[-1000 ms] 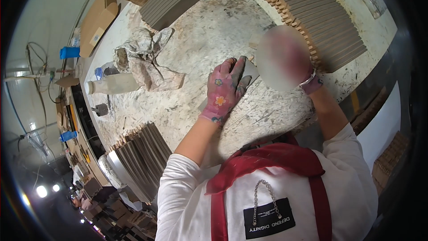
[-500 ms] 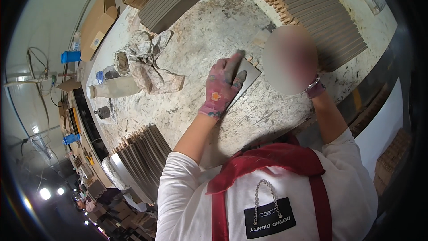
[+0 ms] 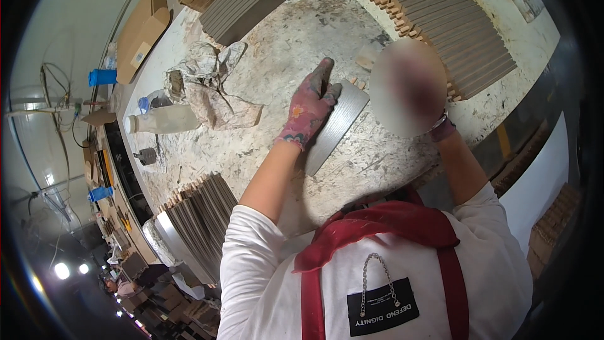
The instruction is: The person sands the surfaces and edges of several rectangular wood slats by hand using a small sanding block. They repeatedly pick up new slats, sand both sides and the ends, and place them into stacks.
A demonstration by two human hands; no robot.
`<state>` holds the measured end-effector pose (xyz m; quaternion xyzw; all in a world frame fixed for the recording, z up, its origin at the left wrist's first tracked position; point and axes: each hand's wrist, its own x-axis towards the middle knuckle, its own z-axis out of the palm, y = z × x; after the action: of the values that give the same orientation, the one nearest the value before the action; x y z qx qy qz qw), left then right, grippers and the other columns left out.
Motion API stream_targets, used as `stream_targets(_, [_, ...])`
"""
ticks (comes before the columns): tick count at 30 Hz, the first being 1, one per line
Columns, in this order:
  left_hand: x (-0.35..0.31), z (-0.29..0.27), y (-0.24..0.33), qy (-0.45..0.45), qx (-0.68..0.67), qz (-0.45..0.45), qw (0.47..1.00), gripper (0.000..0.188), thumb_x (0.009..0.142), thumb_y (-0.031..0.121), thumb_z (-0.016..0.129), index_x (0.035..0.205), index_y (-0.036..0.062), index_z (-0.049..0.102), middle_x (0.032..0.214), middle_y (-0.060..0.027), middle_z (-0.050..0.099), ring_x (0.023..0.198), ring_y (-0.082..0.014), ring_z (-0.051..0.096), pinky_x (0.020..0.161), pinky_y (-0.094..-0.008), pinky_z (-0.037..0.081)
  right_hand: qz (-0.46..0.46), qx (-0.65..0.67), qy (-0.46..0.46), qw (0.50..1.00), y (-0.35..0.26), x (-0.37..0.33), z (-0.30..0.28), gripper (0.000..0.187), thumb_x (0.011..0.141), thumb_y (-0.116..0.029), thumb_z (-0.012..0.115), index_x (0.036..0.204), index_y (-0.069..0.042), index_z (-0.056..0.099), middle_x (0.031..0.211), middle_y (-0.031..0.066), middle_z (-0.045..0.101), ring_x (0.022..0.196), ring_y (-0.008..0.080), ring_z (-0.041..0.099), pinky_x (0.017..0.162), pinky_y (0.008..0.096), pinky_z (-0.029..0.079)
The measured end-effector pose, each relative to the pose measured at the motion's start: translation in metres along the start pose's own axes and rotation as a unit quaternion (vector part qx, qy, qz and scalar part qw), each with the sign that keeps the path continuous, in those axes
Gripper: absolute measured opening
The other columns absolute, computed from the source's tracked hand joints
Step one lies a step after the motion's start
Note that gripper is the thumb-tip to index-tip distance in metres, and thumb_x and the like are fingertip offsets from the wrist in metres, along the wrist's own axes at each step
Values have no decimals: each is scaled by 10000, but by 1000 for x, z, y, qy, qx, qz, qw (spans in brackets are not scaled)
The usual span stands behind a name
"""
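Observation:
A flat grey panel with small light wooden pegs at its far end lies on the stained table in front of me. My left hand, in a pink flowered glove with grey fingertips, is beside its left edge. The fingers stretch forward past the panel, and the thumb touches the edge. To the panel's right is my right hand; a blurred patch covers its fingers, so whatever they hold is hidden. Only its gloved wrist with a metal band shows. A small pale block lies beyond the panel.
Rows of grey strips with wooden pegs stand at the far right, with more strips at the far left. Another stack is at near left. A crumpled cloth, a clear bottle and an open carton line the left side.
My left hand has slid left off the panel's face and its fingers have straightened. More of the panel's upper surface now shows, looking brighter. My right hand has barely shifted.

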<state>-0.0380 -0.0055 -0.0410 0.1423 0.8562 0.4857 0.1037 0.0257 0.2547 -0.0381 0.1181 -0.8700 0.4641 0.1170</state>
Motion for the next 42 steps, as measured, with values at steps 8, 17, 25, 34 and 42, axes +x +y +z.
stream_targets(8, [20, -18, 28, -116, 230, 106, 961, 257, 926, 148, 600, 1158, 106, 702, 1033, -86, 672, 930, -281, 659, 795, -345, 534, 35, 21, -33, 999, 6, -15, 6, 531, 977, -189, 581, 1450, -48, 387, 1402, 102, 478, 1243, 204, 476, 1012, 348, 435])
stream_targets(17, [23, -8, 32, -57, 398, 246, 882, 147, 932, 189, 560, 952, 68, 642, 930, -136, 678, 846, -323, 670, 710, -429, 545, 3, 124, -3, 992, -5, -2, 37, 557, 996, -148, 577, 1504, -57, 366, 1493, 78, 449, 1278, 149, 485, 1024, 300, 469])
stream_targets(25, [17, 10, -1, 116, -430, -165, 880, 125, 982, 73, 573, 1085, 19, 618, 876, -43, 607, 752, -135, 562, 724, -278, 523, 141, 219, 121, 958, -29, 20, 68, 365, 967, -74, 606, 1328, -44, 564, 1218, 81, 628, 1071, 195, 622, 916, 356, 527])
stream_targets(34, [22, -19, 46, -108, 220, 56, 968, 239, 914, 188, 617, 1118, 101, 708, 1030, -109, 706, 976, -296, 683, 838, -379, 546, 310, 634, 166, 688, -35, 28, 72, 296, 970, -78, 621, 1265, -57, 624, 1131, 56, 681, 984, 148, 651, 850, 311, 522])
stream_targets(42, [42, -15, 34, -173, 441, 205, 856, 224, 830, 144, 608, 1039, 78, 659, 1011, -121, 661, 930, -303, 643, 782, -406, 533, 343, 612, 177, 690, -43, 31, 69, 331, 971, -99, 626, 1295, -42, 594, 1143, 73, 680, 1005, 155, 645, 871, 311, 511])
